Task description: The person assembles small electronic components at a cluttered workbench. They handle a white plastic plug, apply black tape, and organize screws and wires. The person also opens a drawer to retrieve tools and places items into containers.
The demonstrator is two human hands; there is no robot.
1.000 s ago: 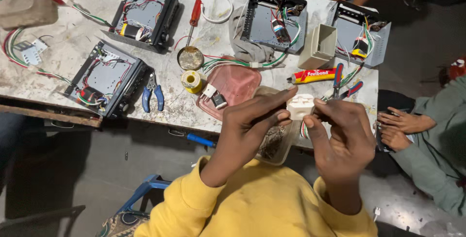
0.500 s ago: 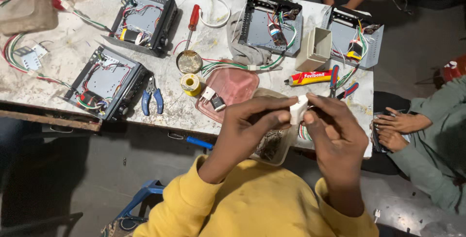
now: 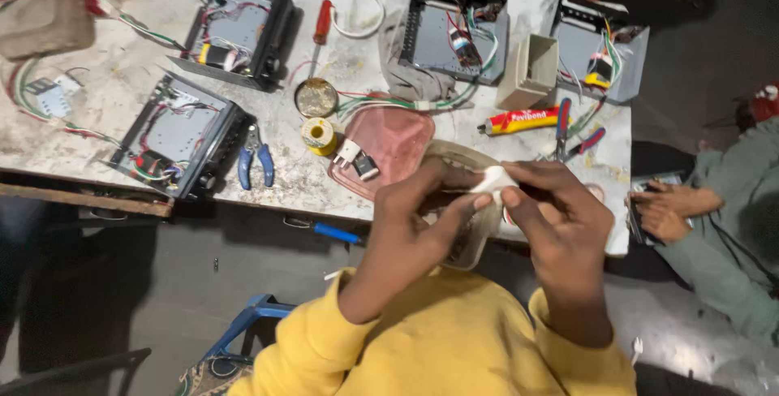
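Observation:
Both my hands meet in front of my chest over the table's near edge. My left hand (image 3: 418,221) and my right hand (image 3: 560,217) pinch a small white part (image 3: 491,178) between their fingertips. Under them sits a clear plastic tub (image 3: 471,238) with small bits inside, mostly hidden by my fingers. My yellow sleeves (image 3: 422,339) fill the bottom of the view.
On the worn table (image 3: 122,79) lie several open metal boxes with wiring (image 3: 235,27), blue-handled pliers (image 3: 254,161), a red screwdriver (image 3: 322,27), a solder spool (image 3: 319,134), a pink lid (image 3: 389,144), a glue tube (image 3: 523,120). Another person's hands (image 3: 669,205) rest at right.
My hands have closed together on the white part and the view has shifted slightly toward the table; the slim tool my right hand held a second ago is out of sight.

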